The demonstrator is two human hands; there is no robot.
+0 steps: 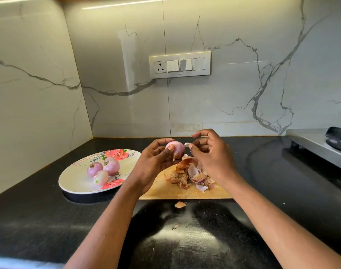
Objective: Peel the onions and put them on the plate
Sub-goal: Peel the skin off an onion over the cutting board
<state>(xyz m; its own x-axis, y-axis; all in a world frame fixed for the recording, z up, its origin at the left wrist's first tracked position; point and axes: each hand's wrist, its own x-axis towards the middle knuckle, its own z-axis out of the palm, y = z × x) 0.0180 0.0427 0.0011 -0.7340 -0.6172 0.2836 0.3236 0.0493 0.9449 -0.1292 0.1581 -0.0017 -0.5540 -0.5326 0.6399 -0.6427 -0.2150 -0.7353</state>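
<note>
A smooth, round pink onion (176, 150) is gripped at frame centre by the left hand (156, 164), while a pale skin scrap (187, 144) is pinched by the right hand (210, 154). Papery brown peels (189, 174) are heaped on the wooden board (165, 191). Three glossy peeled onions (103, 170) are seen on the oval floral plate (72, 181), centre left.

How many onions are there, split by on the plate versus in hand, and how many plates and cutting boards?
Onions on the plate: 3
Onion in the left hand: 1
Plates: 1
Cutting boards: 1
Total: 6
</note>
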